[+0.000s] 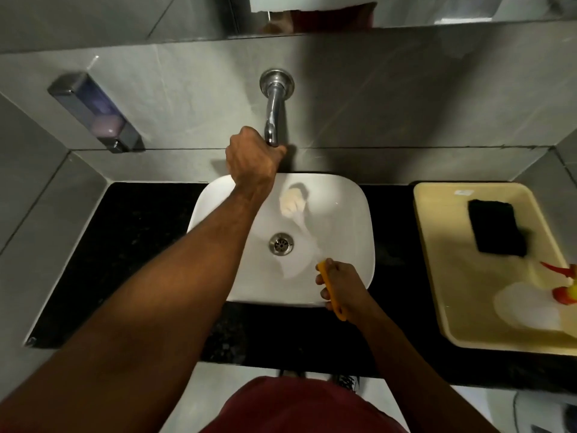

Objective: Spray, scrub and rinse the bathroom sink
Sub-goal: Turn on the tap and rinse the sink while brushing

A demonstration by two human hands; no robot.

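Note:
A white rectangular sink (343, 214) sits on a black counter, with a metal drain (281, 243) at its middle. A chrome tap (272, 110) juts from the grey wall above it. My left hand (253, 157) reaches over the basin and is closed around the tap's end. My right hand (340, 289) at the sink's front right rim grips the yellow handle of a scrub brush (293, 203). The brush's pale bristle head rests inside the basin near the back, and its shaft is blurred.
A cream plastic tray (437, 232) stands on the counter at the right, holding a black sponge (496, 228) and a spray bottle with a red trigger (562, 289) at the frame edge. A soap dispenser (96, 112) hangs on the left wall. A mirror runs above.

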